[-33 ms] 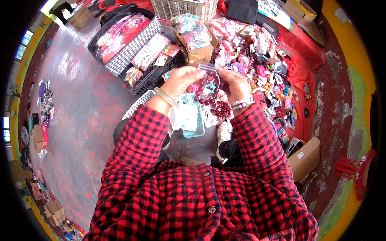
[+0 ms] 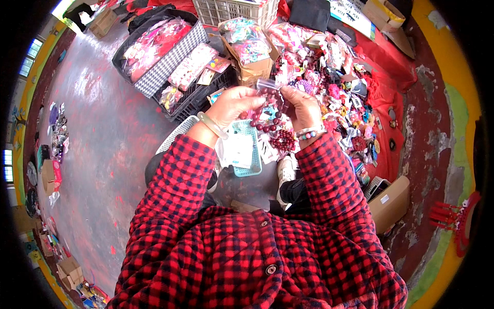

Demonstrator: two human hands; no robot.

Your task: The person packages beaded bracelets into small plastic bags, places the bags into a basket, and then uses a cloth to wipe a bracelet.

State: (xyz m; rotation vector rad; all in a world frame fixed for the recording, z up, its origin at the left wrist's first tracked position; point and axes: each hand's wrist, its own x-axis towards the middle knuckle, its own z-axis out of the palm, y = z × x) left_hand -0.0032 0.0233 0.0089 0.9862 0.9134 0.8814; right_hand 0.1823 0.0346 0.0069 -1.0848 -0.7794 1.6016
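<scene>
A small clear plastic bag (image 2: 266, 84) is held up between both hands, its open-looking top edge uppermost. My left hand (image 2: 232, 106) pinches its left side, and the thumb and fingers of my right hand (image 2: 302, 107) grip the right side. Dark red round beads (image 2: 265, 127), strung like a bracelet, hang at the bag's lower part; whether they lie inside or behind the plastic I cannot tell. Just below them is a cluster of small dark red beads (image 2: 284, 140). Under my hands stands a light blue plastic basket (image 2: 249, 173) with a white packet (image 2: 239, 151) on it.
A big heap of hair ornaments (image 2: 337, 92) spreads over red cloth (image 2: 393, 77) at the right. Ahead are a cardboard box (image 2: 253, 67) of packets, a houndstooth bin (image 2: 172, 57) and a black crate (image 2: 193, 100). Another carton (image 2: 393, 206) stands near the right wall.
The clear bag has tilted slightly, its right end now lower. My left fingertips have shifted a little down along its side, and the beads have moved slightly.
</scene>
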